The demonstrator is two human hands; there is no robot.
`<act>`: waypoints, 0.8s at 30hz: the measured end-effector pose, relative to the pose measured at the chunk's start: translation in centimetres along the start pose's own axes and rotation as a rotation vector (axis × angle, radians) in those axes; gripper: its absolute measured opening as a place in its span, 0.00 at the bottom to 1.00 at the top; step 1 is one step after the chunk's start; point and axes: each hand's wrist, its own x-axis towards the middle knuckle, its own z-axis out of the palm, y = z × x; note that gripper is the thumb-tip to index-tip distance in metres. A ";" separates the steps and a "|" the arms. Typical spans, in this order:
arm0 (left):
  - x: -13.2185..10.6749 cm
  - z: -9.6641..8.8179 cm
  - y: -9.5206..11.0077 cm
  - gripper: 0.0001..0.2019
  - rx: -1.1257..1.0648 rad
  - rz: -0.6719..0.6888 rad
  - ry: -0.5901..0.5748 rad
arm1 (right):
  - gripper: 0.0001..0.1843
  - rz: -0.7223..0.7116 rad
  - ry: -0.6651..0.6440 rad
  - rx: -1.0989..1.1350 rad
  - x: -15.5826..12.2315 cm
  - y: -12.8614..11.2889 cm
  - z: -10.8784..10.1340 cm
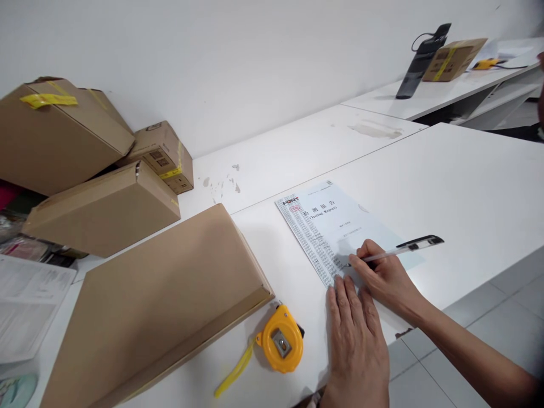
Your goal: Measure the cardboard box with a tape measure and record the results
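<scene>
A pale blue sheet headed "Testing Report" (357, 218) lies on the white table, its left part covered with rows of handwriting. My right hand (385, 277) grips a clear pen with a black cap on its rear end (408, 247), the tip at the lower part of the written rows. Flat on the table, my left hand (355, 340) has its fingers stretched out, the fingertips on the sheet's lower edge. Just left of that hand sits a yellow tape measure (283, 339) with a yellow wrist strap.
A large flat cardboard box (170, 300) lies left of the tape measure. More cardboard boxes (59, 130) are stacked at the back left, near printed papers (32, 306). At the far right stand a dark bottle (419, 65), a small box (454, 59) and another yellow tape measure (488, 64).
</scene>
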 end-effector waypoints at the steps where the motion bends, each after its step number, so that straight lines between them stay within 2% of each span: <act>1: 0.0 0.0 0.0 0.38 0.000 0.000 -0.002 | 0.15 -0.004 0.002 -0.003 0.0 0.0 0.0; 14: 0.1 -0.2 -0.1 0.39 0.024 0.005 -0.010 | 0.15 0.010 -0.003 -0.002 0.0 0.1 -0.1; 19: 0.1 -0.3 -0.1 0.38 0.033 -0.003 -0.003 | 0.16 0.023 0.118 0.040 0.0 0.1 0.2; 21: -0.1 -0.3 -0.1 0.38 0.005 -0.008 0.022 | 0.13 0.003 0.167 0.046 0.1 0.2 0.2; 24: -1.2 -0.6 -0.4 0.35 -0.130 -0.034 0.132 | 0.09 -0.118 0.116 -0.031 0.3 0.4 0.1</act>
